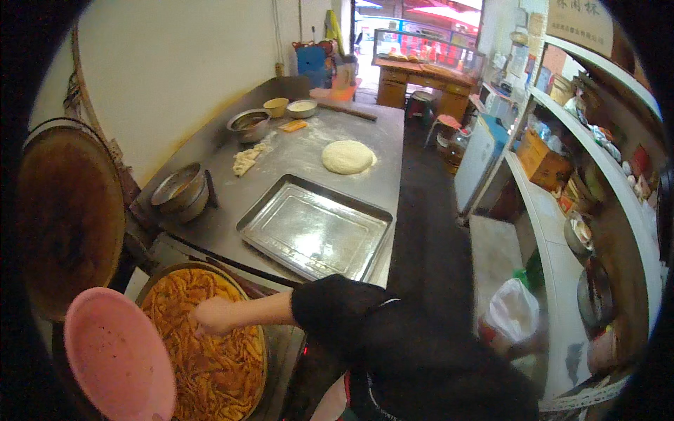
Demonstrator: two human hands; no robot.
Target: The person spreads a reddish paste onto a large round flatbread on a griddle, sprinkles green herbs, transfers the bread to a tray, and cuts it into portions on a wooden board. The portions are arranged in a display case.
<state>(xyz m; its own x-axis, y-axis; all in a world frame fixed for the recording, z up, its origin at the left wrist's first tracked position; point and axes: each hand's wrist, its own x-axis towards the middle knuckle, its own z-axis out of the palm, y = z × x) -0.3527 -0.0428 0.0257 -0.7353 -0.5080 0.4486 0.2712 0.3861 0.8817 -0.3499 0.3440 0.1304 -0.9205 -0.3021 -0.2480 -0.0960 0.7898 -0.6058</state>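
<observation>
My right hand [216, 316], in a black sleeve, is over a large round pan [263, 363] with its fingers curled downward. Whether anything is between those fingers is hidden. Wrinkled, folded orange-brown food [221, 373], looking like sauced dough, fills the pan. A pink plastic basin [118, 352] stands tilted at the pan's left side, its inside facing me and dotted with dark specks. At the basin's lower rim a fingertip of my left hand [157, 417] shows; the rest of that hand is out of view.
A metal baking tray [316, 231] lies on the steel table [295, 152], with a round of dough [347, 157], dough scraps [247, 159] and metal bowls [181, 192] beyond. A round brown lid [71, 221] stands upright at left. Loaded shelves [553, 247] line the right side.
</observation>
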